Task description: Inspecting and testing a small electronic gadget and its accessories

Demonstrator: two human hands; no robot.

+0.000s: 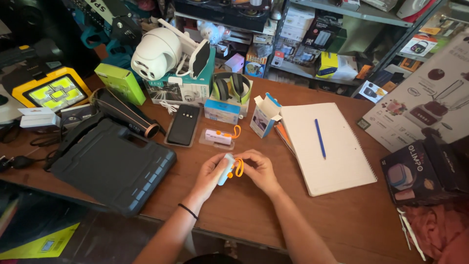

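Note:
Over the brown wooden table [234, 205], both my hands hold a small white gadget [225, 168] with an orange loop strap [239, 167]. My left hand [211, 172] wraps around the gadget's body. My right hand [259, 168] pinches the strap side with its fingertips. A second white gadget with an orange strap [218, 137] lies just beyond in a clear plastic tray. A small open white and blue box [264, 115] stands to its right.
A dark hard case [110, 164] lies at the left, a black phone [183, 124] behind my hands. A spiral notebook [325, 146] with a blue pen [320, 138] sits right. A white dome camera [157, 53], green headphones [231, 86], boxes and a yellow work lamp [51, 90] crowd the back.

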